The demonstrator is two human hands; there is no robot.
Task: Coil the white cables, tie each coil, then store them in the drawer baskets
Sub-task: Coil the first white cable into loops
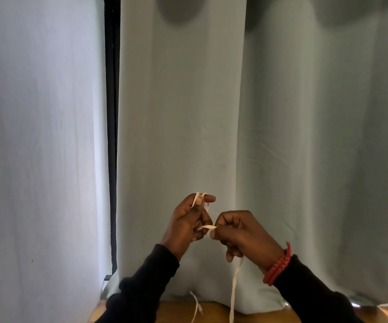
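**Winding begins, up in the air**

Both hands are raised in front of the pale curtain point(281, 113), likely so the slack hangs free and doesn't tangle. The left hand point(188, 222) has the white cable point(234, 290) looped over its extended index finger, a peg to wind on. The right hand point(244, 236) pinches the strand just beside it, feeding, fingers curled tight. The tail drops past the red bracelet point(278, 266) down to the wooden surface point(211, 314). Early coiling, I'd say; no drawer baskets in view.
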